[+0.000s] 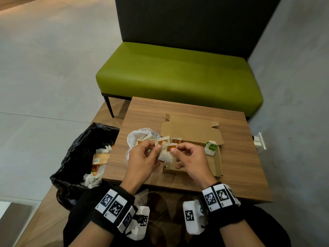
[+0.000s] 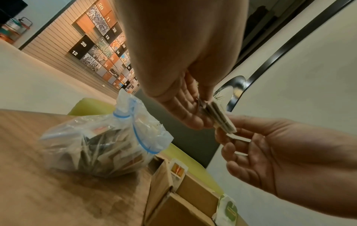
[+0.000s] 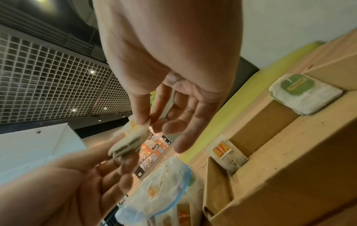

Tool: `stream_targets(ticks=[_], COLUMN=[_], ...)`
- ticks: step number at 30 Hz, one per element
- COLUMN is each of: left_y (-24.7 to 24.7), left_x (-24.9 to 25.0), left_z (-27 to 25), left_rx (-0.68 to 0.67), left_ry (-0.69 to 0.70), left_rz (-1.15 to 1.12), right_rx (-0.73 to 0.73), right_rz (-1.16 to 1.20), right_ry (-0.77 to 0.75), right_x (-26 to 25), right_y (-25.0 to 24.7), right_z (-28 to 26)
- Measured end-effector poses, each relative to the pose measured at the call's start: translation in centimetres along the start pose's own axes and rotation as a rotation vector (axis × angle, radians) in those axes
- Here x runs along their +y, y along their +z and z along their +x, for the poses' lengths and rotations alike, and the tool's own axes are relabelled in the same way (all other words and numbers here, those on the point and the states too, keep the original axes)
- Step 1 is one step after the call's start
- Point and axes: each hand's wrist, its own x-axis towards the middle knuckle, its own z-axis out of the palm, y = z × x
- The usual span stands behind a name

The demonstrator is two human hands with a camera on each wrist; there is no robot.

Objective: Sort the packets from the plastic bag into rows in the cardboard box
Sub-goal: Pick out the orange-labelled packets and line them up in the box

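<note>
As the head view shows, the left hand (image 1: 142,154) and right hand (image 1: 190,155) together pinch a small stack of packets (image 1: 166,150) above the cardboard box (image 1: 218,163), beside the plastic bag (image 1: 140,138) on the tabletop (image 1: 240,139). In both wrist views the stack looks thin, light and floppy, likely to fan apart; I'd pinch its short edges.

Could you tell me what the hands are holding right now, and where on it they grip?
Both the left hand and right hand pinch a small stack of packets by opposite edges.
</note>
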Motion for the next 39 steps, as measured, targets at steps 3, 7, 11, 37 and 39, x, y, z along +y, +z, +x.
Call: stream_targets(ticks=[3, 7, 11, 37, 39], left_y=[0.0, -0.3, -0.5, -0.3, -0.3], left_x=[-0.1, -0.3, -0.4, -0.7, -0.8], left_z=[0.3, 0.4, 0.1, -1.3, -1.2], left_rx=[0.044, 0.115, 0.121, 0.028, 0.025], left_ry=[-0.025, -0.029, -0.029, 0.004, 0.006], left_rz=[-0.022, -0.008, 0.002, 0.12, 0.132], right_rx=[-0.007, 0.109, 0.222, 0.348, 0.334], right_rz=[0.025, 0.023, -0.218, -0.548, -0.528], right_ry=[-0.016, -0.045, -0.035, 0.107, 0.094], right_x=[-0.1, 0.3, 2.3, 8.4, 8.6], right_y=[-1.0, -3.0, -4.5, -0.4, -0.6], right_z=[0.0, 0.5, 3.0, 9.0, 8.9])
